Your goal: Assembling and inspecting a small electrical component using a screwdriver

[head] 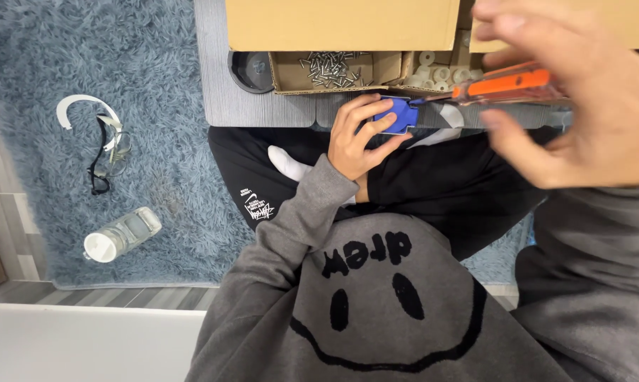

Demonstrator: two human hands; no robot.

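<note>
Blue plastic part sits pinched in my left hand, thumb under it and fingers curled over the top, just above my lap and near the edge of the grey mat. From the head view, my right hand is wrapped around an orange-handled screwdriver, its tip touching the part. I think I should keep the tip straight in and hold the part steady. Behind are a cardboard box, a tray of screws and white washers.
</note>
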